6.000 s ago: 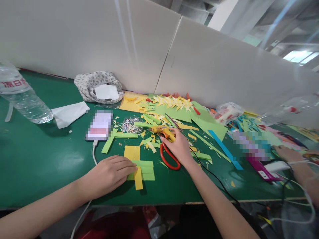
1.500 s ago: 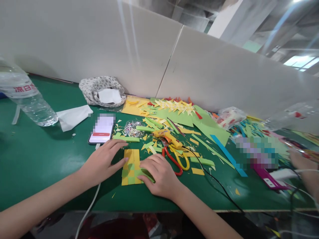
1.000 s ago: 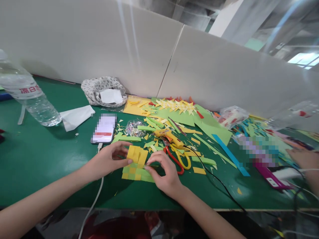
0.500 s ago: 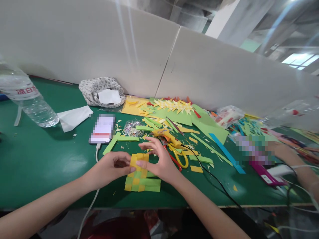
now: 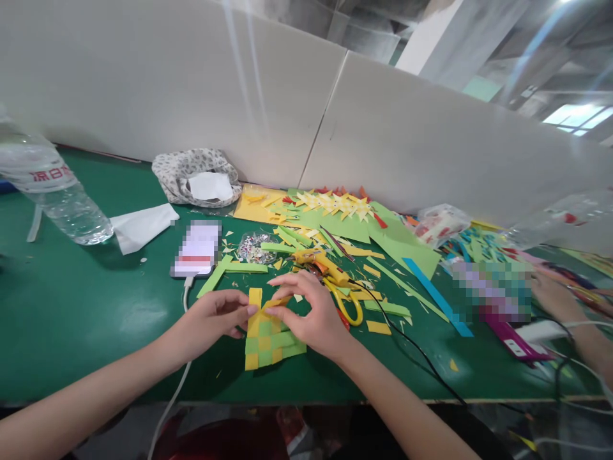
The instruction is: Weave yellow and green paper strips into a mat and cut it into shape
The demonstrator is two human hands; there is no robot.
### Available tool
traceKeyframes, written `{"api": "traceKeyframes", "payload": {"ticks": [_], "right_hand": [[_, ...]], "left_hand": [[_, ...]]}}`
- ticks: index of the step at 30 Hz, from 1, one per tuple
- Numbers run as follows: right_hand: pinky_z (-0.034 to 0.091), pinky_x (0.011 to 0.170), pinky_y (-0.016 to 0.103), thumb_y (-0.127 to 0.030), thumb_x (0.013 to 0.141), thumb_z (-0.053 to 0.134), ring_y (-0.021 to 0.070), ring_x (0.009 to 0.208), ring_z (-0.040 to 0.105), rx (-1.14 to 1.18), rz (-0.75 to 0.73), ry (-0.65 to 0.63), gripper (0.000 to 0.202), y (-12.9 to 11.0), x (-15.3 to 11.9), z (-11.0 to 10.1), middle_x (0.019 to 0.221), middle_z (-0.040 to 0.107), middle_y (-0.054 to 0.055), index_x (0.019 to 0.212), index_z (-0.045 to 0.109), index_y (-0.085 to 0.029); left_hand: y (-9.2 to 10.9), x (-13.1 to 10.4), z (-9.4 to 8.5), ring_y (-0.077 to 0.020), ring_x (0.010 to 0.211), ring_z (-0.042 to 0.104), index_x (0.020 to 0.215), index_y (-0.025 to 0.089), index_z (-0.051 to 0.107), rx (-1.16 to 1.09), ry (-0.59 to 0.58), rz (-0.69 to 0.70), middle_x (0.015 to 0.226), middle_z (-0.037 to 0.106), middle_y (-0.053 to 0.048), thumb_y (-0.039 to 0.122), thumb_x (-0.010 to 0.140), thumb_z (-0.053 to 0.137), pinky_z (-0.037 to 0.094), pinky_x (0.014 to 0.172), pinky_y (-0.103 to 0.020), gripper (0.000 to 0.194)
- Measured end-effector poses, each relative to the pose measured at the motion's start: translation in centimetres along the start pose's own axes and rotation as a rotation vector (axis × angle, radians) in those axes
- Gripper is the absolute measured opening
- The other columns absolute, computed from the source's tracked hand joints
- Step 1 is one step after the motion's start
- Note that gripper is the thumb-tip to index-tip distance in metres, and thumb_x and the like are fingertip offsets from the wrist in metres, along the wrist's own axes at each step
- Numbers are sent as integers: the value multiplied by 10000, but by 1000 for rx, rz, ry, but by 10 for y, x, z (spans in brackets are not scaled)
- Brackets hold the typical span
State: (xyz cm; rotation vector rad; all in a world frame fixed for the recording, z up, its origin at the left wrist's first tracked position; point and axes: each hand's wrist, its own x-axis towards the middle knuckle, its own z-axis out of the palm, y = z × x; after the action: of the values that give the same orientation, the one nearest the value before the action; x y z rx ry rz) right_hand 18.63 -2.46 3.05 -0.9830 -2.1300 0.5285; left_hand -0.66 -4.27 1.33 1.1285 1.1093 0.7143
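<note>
Woven yellow and green paper strips (image 5: 264,345) form a small checkered piece near the table's front edge. My left hand (image 5: 218,319) pinches its upper left edge, at an upright yellow strip (image 5: 255,303). Between the thumb and fingers of my right hand (image 5: 311,313) is another yellow strip, bent to the right. Green strip ends stick out at the piece's right side, below my right hand. Just beyond that hand lie a yellow glue gun (image 5: 323,263) and scissors with a yellow handle (image 5: 352,306).
A phone (image 5: 197,249) on a white cable, a water bottle (image 5: 62,185) and a cloth pouch (image 5: 196,176) are on the left. Paper scraps and finished star-edged woven pieces (image 5: 335,204) lie behind. At right, another person's hand (image 5: 555,294) is near a blurred phone.
The yellow strips at the top have been spread apart, one upright and one bent right. The woven piece has tilted slightly, and my right hand has lowered a little.
</note>
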Motion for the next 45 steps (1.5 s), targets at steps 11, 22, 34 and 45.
{"api": "traceKeyframes", "payload": {"ticks": [11,22,34,45], "right_hand": [[325,731,344,-59,770,522,161,772,529,-418,-511,-19,354,-1,-10,5,828,700,-53,1051,556,-272],[327,769,340,-171,785,596,175,803,539,-314,-265,-27,405,3,-4,2,798,664,-19,1165,500,-275],[329,758,337,-67,792,515,157,748,531,-379,-464,22,363,2,-9,5,736,651,-37,1085,538,-280],[349,742,340,-60,774,556,159,736,540,-306,-409,93,359,2,-12,2,804,687,-48,1064,529,-270]], "left_hand": [[-9,8,-5,-115,637,542,776,180,546,81,60,100,671,536,33,451,746,592,493,552,-219,276],[-8,5,-1,-130,646,591,866,202,525,92,-14,162,689,621,31,337,752,612,470,624,-266,197],[-10,7,-3,-129,616,590,870,209,482,17,43,114,666,605,43,343,719,618,492,601,-287,243],[0,6,4,-90,620,544,888,207,470,-159,-60,2,646,543,76,301,698,677,463,594,-226,297]]}}
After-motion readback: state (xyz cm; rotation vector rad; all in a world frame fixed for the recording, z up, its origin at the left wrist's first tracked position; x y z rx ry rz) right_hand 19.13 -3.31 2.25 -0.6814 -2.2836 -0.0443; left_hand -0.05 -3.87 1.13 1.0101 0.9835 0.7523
